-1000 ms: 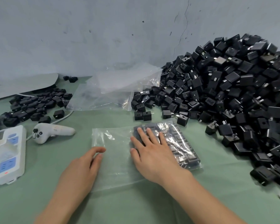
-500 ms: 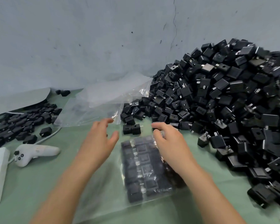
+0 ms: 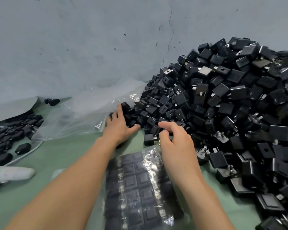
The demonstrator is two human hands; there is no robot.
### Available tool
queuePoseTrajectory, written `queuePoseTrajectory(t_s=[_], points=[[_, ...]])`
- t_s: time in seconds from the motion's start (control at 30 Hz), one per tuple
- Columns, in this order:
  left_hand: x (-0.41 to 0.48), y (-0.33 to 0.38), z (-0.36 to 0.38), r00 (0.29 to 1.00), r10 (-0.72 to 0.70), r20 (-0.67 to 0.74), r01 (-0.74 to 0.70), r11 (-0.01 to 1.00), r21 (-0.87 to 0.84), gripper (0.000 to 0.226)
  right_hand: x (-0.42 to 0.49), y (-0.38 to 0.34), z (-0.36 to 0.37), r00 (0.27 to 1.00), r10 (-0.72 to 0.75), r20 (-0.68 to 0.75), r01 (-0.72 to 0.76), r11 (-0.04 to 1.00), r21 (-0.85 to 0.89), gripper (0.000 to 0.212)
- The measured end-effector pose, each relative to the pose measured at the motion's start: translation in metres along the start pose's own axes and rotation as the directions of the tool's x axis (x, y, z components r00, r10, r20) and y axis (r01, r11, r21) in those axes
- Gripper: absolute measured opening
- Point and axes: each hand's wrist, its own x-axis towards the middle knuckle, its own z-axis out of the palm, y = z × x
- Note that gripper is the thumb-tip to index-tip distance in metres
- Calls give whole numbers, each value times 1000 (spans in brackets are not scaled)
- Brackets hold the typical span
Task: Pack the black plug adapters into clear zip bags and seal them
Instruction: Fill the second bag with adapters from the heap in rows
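Observation:
A large heap of black plug adapters fills the right side against the wall. A clear zip bag packed with rows of adapters lies flat on the green table between my forearms. My left hand reaches to the heap's near left edge, fingers stretched out and touching loose adapters there. My right hand is at the heap's front edge, fingers curled, thumb and forefinger pinching a black adapter. One single adapter sits between the two hands.
A stack of empty clear bags lies left of the heap by the wall. More adapters lie spread at the far left, with a white handheld controller and its cable near them. Two adapters sit by the wall.
Both hands left the filled bag and moved forward to the heap's edge. The filled bag now lies lengthwise between my arms. The view has shifted closer and to the right.

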Motion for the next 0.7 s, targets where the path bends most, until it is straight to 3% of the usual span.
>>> queuePoseTrajectory(t_s=[0.13,0.2,0.33,0.5,0.7], points=[[-4,0,8,984,38,-174,-43,999,-28,78,7,2,-4,1000,29,-11,-29,1000,12,30],[-4,0,8,987,82,-140,-75,996,55,68,8,2,-4,999,43,-22,-42,999,35,30],[0,1,8,994,110,28,-114,974,196,77,6,1,-2,999,43,-20,-43,999,28,29],[-5,1,10,990,144,4,-143,985,99,73,5,1,-2,998,51,-27,-50,998,40,29],[-12,0,7,972,233,6,-233,971,55,53,5,1,0,998,53,-38,-51,997,57,29]])
